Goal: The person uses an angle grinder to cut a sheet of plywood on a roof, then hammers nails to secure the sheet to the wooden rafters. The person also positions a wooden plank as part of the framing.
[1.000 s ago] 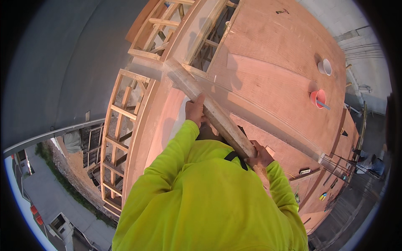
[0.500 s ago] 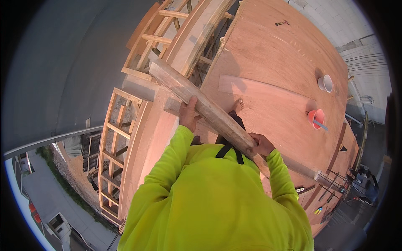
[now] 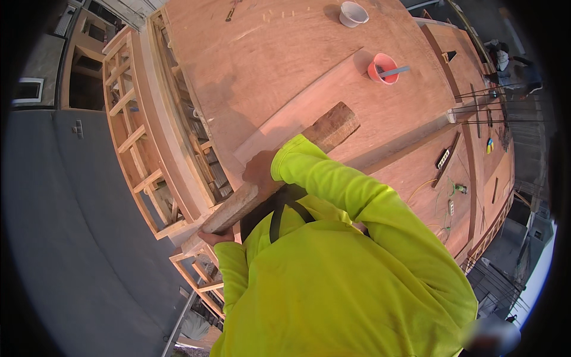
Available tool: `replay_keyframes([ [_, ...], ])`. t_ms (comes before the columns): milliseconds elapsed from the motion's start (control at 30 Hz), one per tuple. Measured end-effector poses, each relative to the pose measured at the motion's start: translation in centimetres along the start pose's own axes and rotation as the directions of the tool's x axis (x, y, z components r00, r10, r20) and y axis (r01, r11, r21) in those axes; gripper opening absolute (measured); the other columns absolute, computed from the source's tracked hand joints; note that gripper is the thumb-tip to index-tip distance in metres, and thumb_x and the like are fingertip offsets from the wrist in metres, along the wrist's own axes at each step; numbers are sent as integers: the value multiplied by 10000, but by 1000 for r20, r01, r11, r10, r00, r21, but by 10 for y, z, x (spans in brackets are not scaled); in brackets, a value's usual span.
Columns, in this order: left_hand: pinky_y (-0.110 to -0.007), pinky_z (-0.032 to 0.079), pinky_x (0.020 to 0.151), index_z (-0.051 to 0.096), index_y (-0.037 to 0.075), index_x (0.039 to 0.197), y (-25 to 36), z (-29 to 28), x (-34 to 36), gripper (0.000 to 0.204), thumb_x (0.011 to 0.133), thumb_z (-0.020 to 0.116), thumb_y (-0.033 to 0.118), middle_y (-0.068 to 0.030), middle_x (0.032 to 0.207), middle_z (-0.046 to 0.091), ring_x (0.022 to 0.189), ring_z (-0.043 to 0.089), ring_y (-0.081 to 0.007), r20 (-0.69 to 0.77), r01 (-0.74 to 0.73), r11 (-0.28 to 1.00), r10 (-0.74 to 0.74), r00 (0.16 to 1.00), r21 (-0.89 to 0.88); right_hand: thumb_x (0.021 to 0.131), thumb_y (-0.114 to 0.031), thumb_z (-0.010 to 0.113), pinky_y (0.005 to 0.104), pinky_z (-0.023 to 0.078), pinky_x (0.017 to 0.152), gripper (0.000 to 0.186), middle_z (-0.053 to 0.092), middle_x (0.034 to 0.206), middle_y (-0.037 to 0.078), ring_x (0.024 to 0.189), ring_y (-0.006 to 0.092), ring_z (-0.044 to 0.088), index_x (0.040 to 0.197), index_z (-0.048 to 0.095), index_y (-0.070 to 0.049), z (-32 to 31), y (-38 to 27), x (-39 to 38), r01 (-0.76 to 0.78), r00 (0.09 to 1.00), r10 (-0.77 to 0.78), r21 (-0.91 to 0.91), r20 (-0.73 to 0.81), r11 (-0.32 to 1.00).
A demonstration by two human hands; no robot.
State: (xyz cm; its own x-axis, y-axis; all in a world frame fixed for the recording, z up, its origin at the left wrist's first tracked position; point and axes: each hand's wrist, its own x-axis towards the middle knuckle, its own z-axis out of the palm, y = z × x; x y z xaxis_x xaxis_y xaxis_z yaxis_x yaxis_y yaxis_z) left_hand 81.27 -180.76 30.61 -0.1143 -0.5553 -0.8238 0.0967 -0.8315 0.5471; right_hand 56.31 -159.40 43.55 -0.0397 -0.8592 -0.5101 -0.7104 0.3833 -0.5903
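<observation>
I hold a rough, weathered timber beam (image 3: 334,127) close against my chest; it runs from lower left up to the right over the plywood deck (image 3: 267,59). My left hand (image 3: 215,237) grips under its lower left end, at the deck's edge. My right hand (image 3: 259,171) is closed over the beam's top near the middle, and its bright yellow sleeve crosses in front of the beam. My yellow shirt hides part of the beam.
A red bucket (image 3: 383,68) with a tool in it and a white bucket (image 3: 353,13) stand on the deck. Open timber framing (image 3: 134,140) lines the left edge, with a drop beyond. Tools and cables (image 3: 452,190) lie at the right. Another person (image 3: 505,58) is far right.
My view has swung around, so the deck now fills the top. The beam has turned with me and shows a cut end at upper right. My right hand now sits on top.
</observation>
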Motion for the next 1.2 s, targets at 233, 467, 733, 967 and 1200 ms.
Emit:
replay_keyframes([
  [233, -623, 417, 1127, 405, 186, 1525, 12, -5, 33, 795, 958, 373, 742, -142, 1537, 427, 1396, 446, -382, 35, -5, 999, 4, 999, 41, 775, -503, 747, 506, 523, 941, 669, 711, 1022, 263, 1002, 437, 693, 1197, 636, 5, 7, 7, -9, -53, 998, 52, 58, 25, 997],
  [467, -570, 422, 1135, 383, 145, 1528, 34, 82, 44, 833, 937, 467, 726, -158, 1494, 457, 1370, 475, -370, 150, -136, 986, 120, 981, 101, 823, -458, 762, 489, 495, 1010, 688, 666, 1162, 275, 1096, 447, 653, 1280, 552, 11, 22, 30, 1, -178, 978, 194, 189, -72, 966],
  [733, -552, 478, 1023, 328, 112, 1511, 62, 184, 6, 764, 950, 613, 545, -158, 1413, 487, 1268, 524, -332, 219, -366, 893, 314, 924, 263, 820, -317, 802, 468, 501, 997, 671, 625, 1247, 270, 1157, 438, 621, 1337, 515, -1, -7, 37, 31, -176, 923, 297, 416, -247, 892],
  [967, -394, 372, 1127, 241, 53, 1555, 137, 262, -51, 763, 938, 597, 327, -127, 1460, 427, 1337, 446, -242, 559, -608, 776, 583, 590, -168, 767, -109, 833, 393, 513, 980, 656, 683, 1184, 176, 1112, 290, 660, 1347, 534, -48, -16, 72, 18, -41, 893, 370, 772, -257, 634],
  [1200, -401, 373, 1141, 110, 39, 1626, 188, 283, -34, 870, 904, 590, 101, -157, 1447, 472, 1321, 483, -262, 703, -683, 718, 555, 445, -135, 760, -59, 844, 379, 490, 1000, 649, 674, 1165, 107, 1098, 228, 630, 1336, 546, -65, -6, 88, 5, -177, 871, 457, 753, -179, 634],
])
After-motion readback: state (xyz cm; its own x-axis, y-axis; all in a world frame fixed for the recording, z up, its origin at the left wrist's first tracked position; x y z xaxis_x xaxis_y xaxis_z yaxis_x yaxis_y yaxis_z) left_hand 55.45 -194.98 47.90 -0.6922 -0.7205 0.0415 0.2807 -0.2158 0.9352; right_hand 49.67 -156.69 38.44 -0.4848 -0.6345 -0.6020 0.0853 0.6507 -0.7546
